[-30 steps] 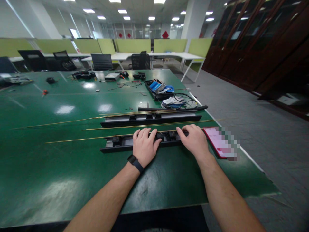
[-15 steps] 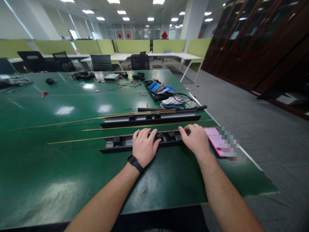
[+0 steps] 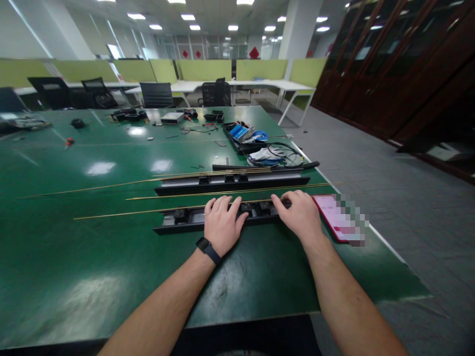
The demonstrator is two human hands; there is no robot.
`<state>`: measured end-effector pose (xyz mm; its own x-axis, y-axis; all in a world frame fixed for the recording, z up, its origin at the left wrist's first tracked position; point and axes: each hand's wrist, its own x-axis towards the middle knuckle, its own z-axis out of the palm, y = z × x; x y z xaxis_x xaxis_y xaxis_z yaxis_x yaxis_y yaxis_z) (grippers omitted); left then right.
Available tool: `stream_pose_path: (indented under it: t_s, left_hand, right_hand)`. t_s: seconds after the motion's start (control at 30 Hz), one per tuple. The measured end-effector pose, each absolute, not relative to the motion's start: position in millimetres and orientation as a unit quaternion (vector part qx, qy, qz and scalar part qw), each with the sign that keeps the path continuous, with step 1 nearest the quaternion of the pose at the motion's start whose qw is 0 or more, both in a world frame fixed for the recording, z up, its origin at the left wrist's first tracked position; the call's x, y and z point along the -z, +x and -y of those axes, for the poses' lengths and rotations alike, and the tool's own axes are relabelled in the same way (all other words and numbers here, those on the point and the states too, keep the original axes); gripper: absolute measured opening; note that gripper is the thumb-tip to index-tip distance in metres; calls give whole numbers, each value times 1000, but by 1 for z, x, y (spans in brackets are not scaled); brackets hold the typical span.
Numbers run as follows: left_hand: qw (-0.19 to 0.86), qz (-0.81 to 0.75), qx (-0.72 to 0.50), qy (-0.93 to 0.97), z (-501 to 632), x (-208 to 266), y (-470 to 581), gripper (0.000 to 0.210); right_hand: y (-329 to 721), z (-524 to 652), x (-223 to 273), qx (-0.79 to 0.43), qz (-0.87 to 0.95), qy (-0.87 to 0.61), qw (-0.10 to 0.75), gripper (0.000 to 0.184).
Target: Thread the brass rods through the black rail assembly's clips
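In front of me on the green table lies a long black metal rail (image 3: 174, 229) with a silvery inside. Black blocks (image 3: 181, 215) sit in its channel. My left hand (image 3: 222, 220) rests across the rail's middle, fingers over the far wall and thumb on the near side, gripping it. At the right end, my right hand (image 3: 300, 215) is curled over the rail, its thumb pointing left; its fingertips are partly hidden. A thin brass rod (image 3: 118, 215) runs along the far side of the rail, passes behind my left fingers and sticks out far to the left.
Beyond lies a second black rail (image 3: 230, 189) with brass rods (image 3: 166, 198) beside it. A red-edged phone (image 3: 332, 217) lies right of my right hand. Farther back are a black tray of parts (image 3: 241, 136), a cable bundle (image 3: 270, 155) and the table's right edge (image 3: 386, 242).
My right thumb has shifted slightly left along the rail. My left hand keeps its place, and the rail and rod look unmoved.
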<state>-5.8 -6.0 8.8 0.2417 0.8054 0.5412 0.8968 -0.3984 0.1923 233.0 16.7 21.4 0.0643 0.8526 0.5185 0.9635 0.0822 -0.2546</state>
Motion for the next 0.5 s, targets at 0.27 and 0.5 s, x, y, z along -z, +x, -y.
stream_pose_path:
  t_s: [0.27,0.5]
  left_hand:
    - [80,542,291,-784,5,-9,-5,43]
    - [79,542,292,-784,6,-9,-6,43]
  right_hand:
    - [232,-17,-19,94,685,-659,297,42]
    - [233,-17,-19,88,679,-663,303,43]
